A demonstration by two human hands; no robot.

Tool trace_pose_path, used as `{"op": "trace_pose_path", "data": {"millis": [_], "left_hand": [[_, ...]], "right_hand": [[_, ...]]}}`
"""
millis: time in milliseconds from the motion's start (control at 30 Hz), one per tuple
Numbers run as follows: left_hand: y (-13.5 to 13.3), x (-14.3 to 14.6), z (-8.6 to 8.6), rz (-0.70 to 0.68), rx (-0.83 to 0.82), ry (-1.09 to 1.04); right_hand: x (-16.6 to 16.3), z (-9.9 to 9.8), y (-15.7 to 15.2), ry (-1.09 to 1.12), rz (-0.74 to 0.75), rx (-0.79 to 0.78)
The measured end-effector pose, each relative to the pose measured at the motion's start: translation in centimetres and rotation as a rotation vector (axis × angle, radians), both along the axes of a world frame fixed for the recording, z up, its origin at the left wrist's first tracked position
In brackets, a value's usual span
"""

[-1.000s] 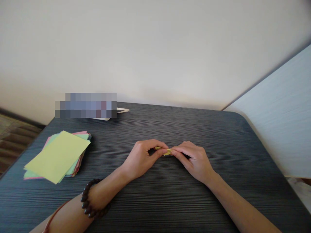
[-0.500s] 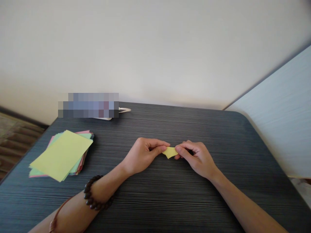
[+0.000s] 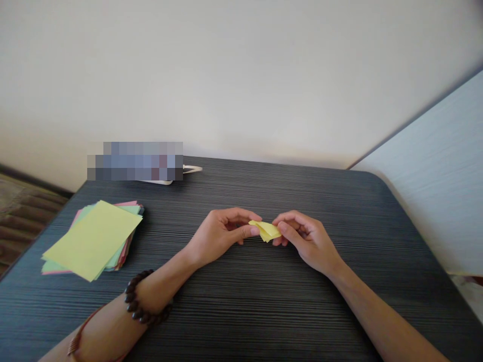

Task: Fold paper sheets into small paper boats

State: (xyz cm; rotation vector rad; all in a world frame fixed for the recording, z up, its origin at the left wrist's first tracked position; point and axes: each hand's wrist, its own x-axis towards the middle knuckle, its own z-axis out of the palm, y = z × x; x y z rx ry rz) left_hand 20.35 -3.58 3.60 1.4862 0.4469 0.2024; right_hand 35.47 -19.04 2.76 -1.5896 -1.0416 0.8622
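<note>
A small folded piece of yellow paper (image 3: 266, 230) is held between both hands just above the middle of the dark striped table (image 3: 264, 311). My left hand (image 3: 222, 234) pinches its left end with thumb and fingers curled. My right hand (image 3: 305, 239) pinches its right end the same way. The left wrist wears a dark bead bracelet. Most of the folded paper is hidden by the fingers.
A stack of coloured paper sheets (image 3: 92, 239), yellow-green on top, lies at the table's left. A blurred object with a white base (image 3: 158, 171) sits at the far left edge by the wall. A pale panel (image 3: 437, 171) borders the table's right side.
The hands have drawn slightly apart, and more of the yellow paper shows between the fingertips than a second ago. The paper looks partly opened out.
</note>
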Motion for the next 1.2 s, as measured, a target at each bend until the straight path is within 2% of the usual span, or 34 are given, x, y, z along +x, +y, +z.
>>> {"op": "trace_pose_path", "data": {"millis": [300,500,800,967,1200], "left_hand": [[0.0,0.1,-0.2,0.009,-0.007,-0.081],[0.0,0.2,-0.1,0.025,-0.011,-0.066],[-0.3,0.2,0.3,0.062,0.034,-0.009],[-0.6,0.2,0.3,0.076,-0.038,-0.054],[-0.8,0.2,0.3,0.102,-0.096,-0.076]], "right_hand": [[0.0,0.3,0.2,-0.219,0.058,0.047],[-0.1,0.4,0.2,-0.233,0.023,-0.033],[-0.6,0.8,0.5,-0.246,0.028,-0.052],[-0.5,0.7,0.5,-0.228,0.022,-0.066],[-1.3,0.0,0.5,-0.264,-0.076,0.033]]}}
